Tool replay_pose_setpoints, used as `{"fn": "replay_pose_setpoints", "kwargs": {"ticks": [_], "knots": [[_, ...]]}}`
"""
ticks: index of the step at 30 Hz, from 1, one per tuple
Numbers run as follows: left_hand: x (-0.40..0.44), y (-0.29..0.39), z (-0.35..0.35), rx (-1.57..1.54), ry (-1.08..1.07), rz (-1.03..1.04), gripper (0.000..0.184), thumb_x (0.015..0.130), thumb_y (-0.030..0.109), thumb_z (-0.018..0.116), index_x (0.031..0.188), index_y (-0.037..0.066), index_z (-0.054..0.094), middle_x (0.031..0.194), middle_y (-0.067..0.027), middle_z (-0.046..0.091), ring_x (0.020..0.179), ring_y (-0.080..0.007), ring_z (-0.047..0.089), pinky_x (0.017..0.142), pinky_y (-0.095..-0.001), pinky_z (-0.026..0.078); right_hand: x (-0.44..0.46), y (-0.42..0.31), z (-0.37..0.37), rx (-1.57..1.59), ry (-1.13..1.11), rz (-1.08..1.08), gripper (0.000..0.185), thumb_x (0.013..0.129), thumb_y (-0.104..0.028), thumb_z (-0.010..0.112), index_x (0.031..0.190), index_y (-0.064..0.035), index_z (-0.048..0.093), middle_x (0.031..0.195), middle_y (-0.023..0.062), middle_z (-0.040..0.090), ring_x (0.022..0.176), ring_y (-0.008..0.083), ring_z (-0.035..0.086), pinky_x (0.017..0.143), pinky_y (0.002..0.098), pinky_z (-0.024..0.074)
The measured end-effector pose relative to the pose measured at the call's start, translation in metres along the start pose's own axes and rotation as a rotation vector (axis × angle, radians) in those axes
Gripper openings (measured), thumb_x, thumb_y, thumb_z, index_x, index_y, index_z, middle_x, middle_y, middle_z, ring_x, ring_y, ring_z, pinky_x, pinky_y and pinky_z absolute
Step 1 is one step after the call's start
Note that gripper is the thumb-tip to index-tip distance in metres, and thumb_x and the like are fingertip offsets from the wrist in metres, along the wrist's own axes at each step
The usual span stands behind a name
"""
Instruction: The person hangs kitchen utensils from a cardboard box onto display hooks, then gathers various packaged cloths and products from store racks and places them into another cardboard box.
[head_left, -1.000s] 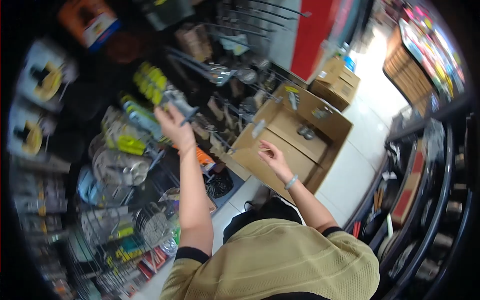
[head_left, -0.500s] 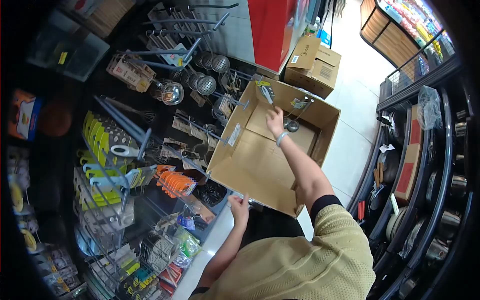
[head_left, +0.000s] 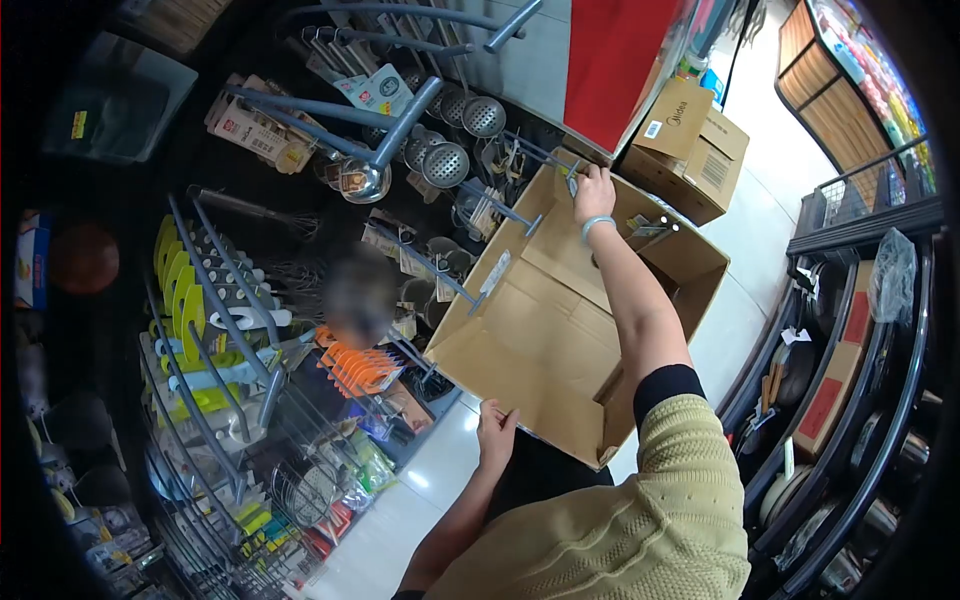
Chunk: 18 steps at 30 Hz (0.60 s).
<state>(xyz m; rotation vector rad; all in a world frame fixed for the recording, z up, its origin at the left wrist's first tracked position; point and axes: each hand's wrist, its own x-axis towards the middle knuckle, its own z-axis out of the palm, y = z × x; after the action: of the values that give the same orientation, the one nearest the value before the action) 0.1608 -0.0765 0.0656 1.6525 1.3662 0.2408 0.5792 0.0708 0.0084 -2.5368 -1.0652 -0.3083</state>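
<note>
A shopper-level aisle is framing a person in a tan knitted top [head_left: 600, 540], whose right hand [head_left: 593, 195] is reaching to the far left corner of a large open cardboard box [head_left: 520, 340]. The fingers are bunching around a small item [head_left: 571, 186] that is mostly hiding behind them, beside the end of a metal display hook [head_left: 545, 156]; whether they are gripping it, the view is not telling. A pale bracelet [head_left: 597, 222] is circling that wrist. The left hand [head_left: 495, 435] is hovering or resting at the box's near left edge, thumb and forefinger parting slightly; contact with the cardboard is staying unclear. The two hands are working well apart. The box is standing in front of the person, between the hook racks and the pale tiled floor [head_left: 765, 225], with packaged goods [head_left: 650, 225] showing by its far right wall. To the left, perforated ladles [head_left: 445, 164], green tools [head_left: 183, 285] and orange pieces [head_left: 358, 368] are hanging in rows. A second carton [head_left: 690, 150] is sitting beyond, near a red panel [head_left: 615, 70], while shelves [head_left: 840, 400] are lining the right side.
</note>
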Motion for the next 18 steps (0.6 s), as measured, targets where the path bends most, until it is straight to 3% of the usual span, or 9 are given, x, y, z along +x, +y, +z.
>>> {"fn": "replay_pose_setpoints", "kwargs": {"ticks": [2,3,6,7,10,11,14,18], "knots": [[0.001,-0.007,0.003,0.006,0.002,-0.001,0.038,0.078,0.014,0.068,0.105,0.001,0.044,0.067,-0.0086,0.052,0.060,-0.0216,0.054,0.057,-0.0339,0.045,0.002,0.002,0.003,0.024,-0.052,0.015,0.016,0.074,-0.004,0.054,0.085,-0.0058,0.066,0.097,0.0108,0.057,0.096,0.0287,0.054,0.079,0.0374,0.0487],[0.001,-0.009,0.003,0.013,-0.005,0.003,0.038,0.078,0.013,0.068,0.106,0.002,0.044,0.067,-0.0086,0.052,0.061,-0.0216,0.054,0.058,-0.0339,0.045,0.000,0.001,0.001,0.198,-0.010,0.110,0.015,0.071,0.000,0.055,0.082,-0.0050,0.063,0.093,0.0147,0.056,0.086,0.0330,0.057,0.074,0.0406,0.0486],[0.003,-0.006,-0.002,0.044,-0.043,0.017,0.039,0.078,0.014,0.067,0.107,0.002,0.044,0.067,-0.0103,0.054,0.062,-0.0238,0.055,0.059,-0.0353,0.046,-0.003,0.007,-0.021,0.394,0.007,0.093,0.017,0.068,0.007,0.055,0.080,-0.0038,0.059,0.089,0.0171,0.055,0.081,0.0364,0.058,0.070,0.0439,0.0472],[0.003,-0.002,-0.007,0.061,-0.066,0.018,0.039,0.079,0.015,0.066,0.107,0.002,0.044,0.068,-0.0119,0.055,0.063,-0.0260,0.057,0.060,-0.0368,0.047,-0.004,0.006,-0.032,0.449,0.077,0.104,0.023,0.068,0.014,0.051,0.084,-0.0025,0.057,0.081,0.0154,0.058,0.080,0.0323,0.060,0.070,0.0387,0.0493],[0.002,0.015,-0.023,0.271,-0.167,0.020,0.039,0.081,0.019,0.063,0.111,0.003,0.043,0.073,-0.0172,0.060,0.068,-0.0338,0.060,0.063,-0.0421,0.048,-0.009,0.008,-0.067,0.661,0.142,0.091,0.020,0.070,0.012,0.054,0.084,-0.0016,0.056,0.084,0.0163,0.060,0.081,0.0305,0.063,0.069,0.0338,0.0505],[0.002,0.021,-0.029,0.366,-0.204,0.018,0.040,0.082,0.021,0.061,0.112,0.003,0.042,0.075,-0.0190,0.061,0.071,-0.0366,0.061,0.064,-0.0440,0.049,-0.015,0.009,-0.079,0.722,0.130,0.084,0.018,0.073,0.009,0.058,0.088,-0.0005,0.055,0.087,0.0137,0.063,0.078,0.0232,0.065,0.069,0.0295,0.0509],[0.003,0.042,-0.047,0.508,-0.360,0.151,0.039,0.084,0.025,0.058,0.113,0.003,0.043,0.078,-0.0217,0.063,0.076,-0.0415,0.060,0.067,-0.0488,0.048,-0.034,0.000,-0.143,0.942,0.043,0.056,0.018,0.076,0.006,0.060,0.092,-0.0023,0.059,0.083,0.0109,0.065,0.076,0.0183,0.065,0.070,0.0276,0.0507],[0.005,0.108,-0.065,0.013,-0.137,0.512,0.037,0.083,0.014,0.060,0.114,0.001,0.046,0.078,-0.0176,0.060,0.073,-0.0374,0.059,0.067,-0.0439,0.047,-0.067,-0.025,-0.245,1.089,-0.124,0.047,0.013,0.077,0.003,0.063,0.089,0.0016,0.060,0.082,0.0059,0.065,0.076,0.0099,0.062,0.070,0.0241,0.0499]]}}
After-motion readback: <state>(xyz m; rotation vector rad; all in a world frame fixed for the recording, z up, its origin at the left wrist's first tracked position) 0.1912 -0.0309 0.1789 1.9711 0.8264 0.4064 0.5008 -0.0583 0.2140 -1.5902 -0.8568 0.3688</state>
